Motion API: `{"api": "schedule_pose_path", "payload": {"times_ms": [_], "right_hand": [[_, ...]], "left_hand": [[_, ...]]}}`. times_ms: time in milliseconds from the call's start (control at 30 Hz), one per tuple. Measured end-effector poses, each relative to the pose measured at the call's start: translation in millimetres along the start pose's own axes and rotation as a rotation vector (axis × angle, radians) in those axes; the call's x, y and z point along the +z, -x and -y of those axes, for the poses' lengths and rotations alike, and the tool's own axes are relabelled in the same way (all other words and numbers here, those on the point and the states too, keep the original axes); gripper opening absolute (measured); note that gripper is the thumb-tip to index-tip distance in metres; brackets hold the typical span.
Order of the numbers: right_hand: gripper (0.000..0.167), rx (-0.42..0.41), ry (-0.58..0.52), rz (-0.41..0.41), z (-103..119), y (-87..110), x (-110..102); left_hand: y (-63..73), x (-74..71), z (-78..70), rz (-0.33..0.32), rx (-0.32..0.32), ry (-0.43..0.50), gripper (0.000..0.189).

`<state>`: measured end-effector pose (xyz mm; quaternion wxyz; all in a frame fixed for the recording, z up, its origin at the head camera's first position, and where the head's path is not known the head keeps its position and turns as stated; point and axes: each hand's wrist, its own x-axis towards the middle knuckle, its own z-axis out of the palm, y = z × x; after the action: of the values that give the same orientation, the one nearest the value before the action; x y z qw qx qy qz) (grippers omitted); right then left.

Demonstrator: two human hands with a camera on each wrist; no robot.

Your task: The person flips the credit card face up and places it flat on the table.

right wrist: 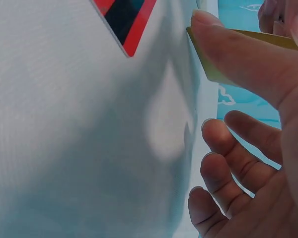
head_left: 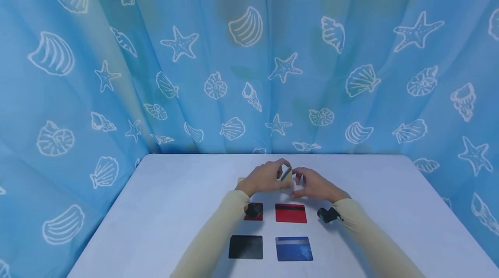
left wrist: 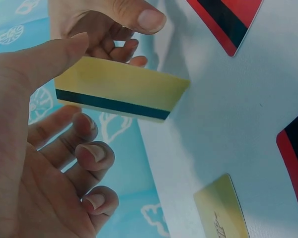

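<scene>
My left hand [head_left: 269, 177] pinches a gold card [left wrist: 121, 91] with a dark stripe between thumb and fingers, raised over the far part of the table. Its other fingers curl loosely below. Facing it from the right, my right hand [head_left: 317, 186] has its thumb and fingers spread and loosely bent. In the right wrist view, the right thumb [right wrist: 238, 59] overlaps the gold card's edge. Another gold card [left wrist: 221, 208] lies on the table, mostly hidden behind the left hand in the head view.
On the white table [head_left: 156, 226] lie a red card [head_left: 291, 216] with a black stripe, a second red card [head_left: 259, 205] partly covered by the left wrist camera, a black card [head_left: 245, 247] and a blue card [head_left: 294, 250]. A shell-patterned blue curtain [head_left: 249, 74] hangs behind.
</scene>
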<state>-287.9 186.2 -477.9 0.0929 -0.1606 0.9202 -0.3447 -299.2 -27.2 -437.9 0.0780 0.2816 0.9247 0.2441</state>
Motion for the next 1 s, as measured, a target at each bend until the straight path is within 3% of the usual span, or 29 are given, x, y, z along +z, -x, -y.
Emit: {"api": "schedule_pose_path", "payload": {"times_ms": [200,400,1000], "right_hand": [[0.077,0.009,-0.014,0.015,2.1,-1.7,0.8],[0.083,0.03,-0.009,0.024,3.0,-1.9,3.6],[0.074,0.048,0.052,0.051,5.2,-15.1,8.6]], "left_hand": [[-2.3,1.8,5.4,-0.012,0.026,0.01,0.061],[0.8,3.3,6.3,-0.001,0.011,0.031,0.061],[4.1,-7.1,7.0,0.004,0.017,0.086,0.061]]}}
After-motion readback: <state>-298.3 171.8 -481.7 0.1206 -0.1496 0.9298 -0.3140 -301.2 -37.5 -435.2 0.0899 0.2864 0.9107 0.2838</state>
